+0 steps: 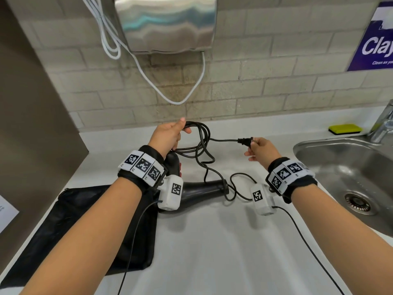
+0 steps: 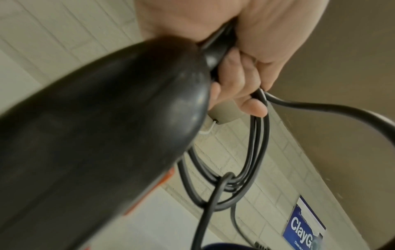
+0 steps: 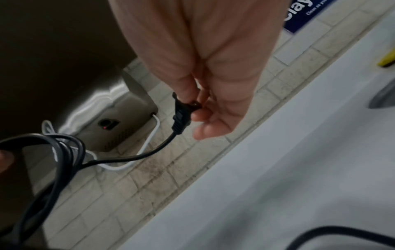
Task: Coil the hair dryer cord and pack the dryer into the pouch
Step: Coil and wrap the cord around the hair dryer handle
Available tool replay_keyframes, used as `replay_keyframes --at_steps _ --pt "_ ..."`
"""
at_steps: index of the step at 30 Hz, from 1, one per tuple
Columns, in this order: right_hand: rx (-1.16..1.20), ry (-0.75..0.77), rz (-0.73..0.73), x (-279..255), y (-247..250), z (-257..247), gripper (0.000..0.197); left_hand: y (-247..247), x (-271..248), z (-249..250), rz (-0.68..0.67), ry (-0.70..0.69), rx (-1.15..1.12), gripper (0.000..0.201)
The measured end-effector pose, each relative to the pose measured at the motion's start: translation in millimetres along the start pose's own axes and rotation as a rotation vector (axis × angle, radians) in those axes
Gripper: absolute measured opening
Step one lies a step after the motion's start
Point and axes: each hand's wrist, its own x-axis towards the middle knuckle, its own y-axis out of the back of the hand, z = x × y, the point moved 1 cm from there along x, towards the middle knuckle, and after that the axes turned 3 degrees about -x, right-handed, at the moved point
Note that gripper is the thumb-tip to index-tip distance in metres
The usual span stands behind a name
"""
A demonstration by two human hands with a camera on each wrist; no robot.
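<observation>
The black hair dryer (image 1: 200,188) lies on the white counter (image 1: 212,241), partly under my left wrist, and fills the left wrist view (image 2: 96,135). Its black cord (image 1: 202,135) is gathered in several loops, with slack trailing on the counter near the dryer. My left hand (image 1: 180,128) grips the top of the loops (image 2: 256,152), fingers curled round them (image 2: 252,94). My right hand (image 1: 254,143) pinches the plug (image 1: 245,141) at the cord's end, out to the right of the loops (image 3: 181,116). The black pouch (image 1: 74,220) lies flat under my left forearm.
A steel sink (image 1: 319,158) with a faucet (image 1: 382,122) is at the right, a yellow sponge (image 1: 345,128) behind it. A steel wall hand dryer (image 1: 165,24) with a hanging white cable (image 1: 180,99) is above. A brown partition (image 1: 32,103) bounds the left.
</observation>
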Motion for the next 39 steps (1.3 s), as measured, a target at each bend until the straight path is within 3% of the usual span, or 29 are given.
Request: replay_keyframes --at_steps 3,6,8,10,12,14,17,21,24,30,39 --pt "-0.056 -0.161 -0.068 -4.0 -5.8 9.0 0.033 3.3 1.1 -0.6 0.027 0.009 -0.022 0.039" --pt "-0.126 -0.371 -0.232 -16.9 -9.5 15.4 0.029 5.6 1.7 -1.2 0.033 0.007 -0.030 0.039" --pt "-0.289 -0.408 -0.271 -22.3 -10.6 15.6 0.028 5.1 1.5 -1.9 0.016 0.003 -0.041 0.038" --pt "-0.603 -0.321 -0.262 -20.6 -14.3 12.8 0.029 3.2 0.7 -1.7 -0.014 0.000 -0.048 0.039" --pt "-0.883 -0.114 -0.187 -17.0 -21.9 9.5 0.036 0.4 -0.5 -0.6 -0.055 0.007 -0.046 0.039" --pt "-0.795 0.088 -0.178 -19.0 -31.9 0.5 0.052 -3.0 -2.1 0.6 -0.102 0.014 -0.047 0.040" --pt "-0.588 0.330 -0.354 -30.6 -47.5 -20.0 0.062 -7.2 -5.5 2.8 -0.145 0.017 -0.042 0.040" --pt "-0.408 0.409 -0.526 -42.7 -59.5 -35.1 0.043 -9.2 -9.0 5.1 -0.157 0.008 -0.028 0.040" --pt "-0.377 0.423 -0.553 -45.0 -66.1 -38.8 0.034 -7.6 -10.7 5.1 -0.163 -0.003 -0.016 0.041" --pt "-0.241 0.282 -0.310 -22.7 -50.7 -21.3 0.024 -1.8 -13.5 4.3 -0.147 -0.009 0.023 0.041" --pt "-0.293 0.188 -0.041 -2.3 -34.0 -11.1 0.026 -6.7 -14.1 6.4 -0.149 -0.024 0.107 0.042"
